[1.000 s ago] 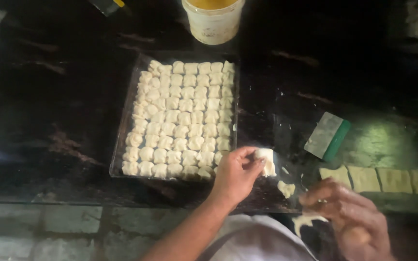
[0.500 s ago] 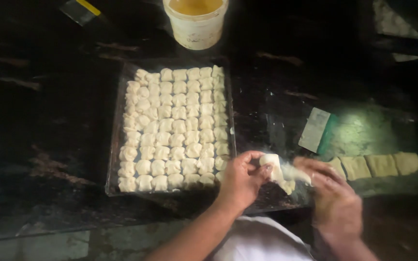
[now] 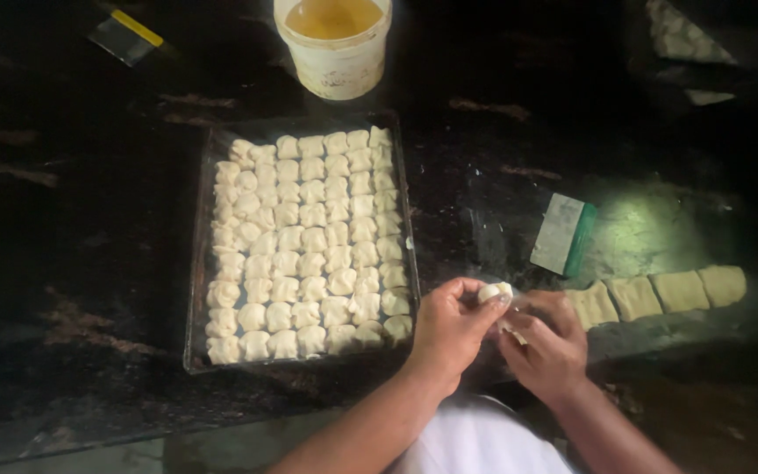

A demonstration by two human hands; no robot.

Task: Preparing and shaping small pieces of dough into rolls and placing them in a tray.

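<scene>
From the head view, the left hand (image 3: 451,329) and right hand (image 3: 544,344) are both pinching one dough piece (image 3: 493,292), fingers closed around it, just beside the tray (image 3: 196,298). It is looking soft, light, probably sticky; gripping gently at the edges seems best.

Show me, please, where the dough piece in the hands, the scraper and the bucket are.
dough piece (image 3: 493,291), head view, on its pale rounded top between the fingers.
scraper (image 3: 558,233), head view, on the middle of its flat grey blade.
bucket (image 3: 337,63), head view, on its white front wall.
</scene>
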